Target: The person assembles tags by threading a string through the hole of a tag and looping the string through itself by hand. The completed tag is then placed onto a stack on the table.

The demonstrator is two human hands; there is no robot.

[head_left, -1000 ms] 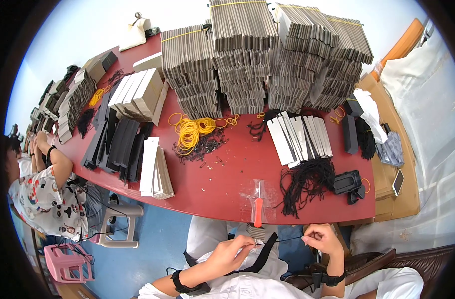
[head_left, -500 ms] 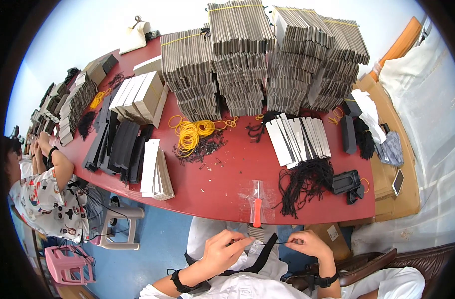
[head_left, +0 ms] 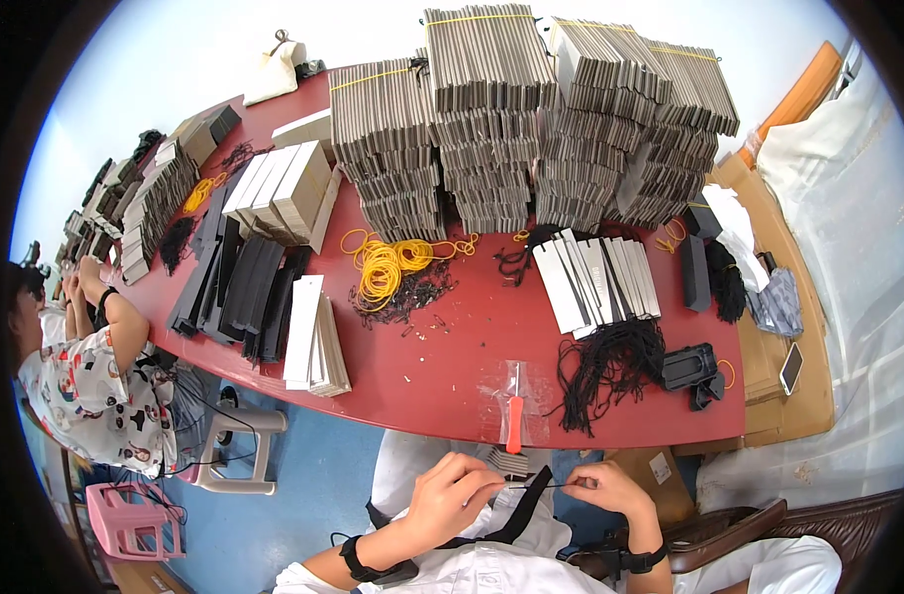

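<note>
Over my lap, just in front of the table's near edge, a thin black cord is stretched between my hands. My left hand pinches one end of it with the fingertips together. At the other end my right hand pinches it between thumb and forefinger. A wide black strap lies across my lap below the cord. Nearest to the hands on the table is an orange-handled tool, lying on clear tape at the edge. Farther right sits a tangled heap of black cords.
Tall stacks of grey-brown boards tied with yellow bands rise at the back of the red table. White strips, yellow elastic bands and black strips lie about. A co-worker sits at the left beside a stool.
My right hand has come slightly closer to my left, with the cord still between them. The whole view has shifted a little.
</note>
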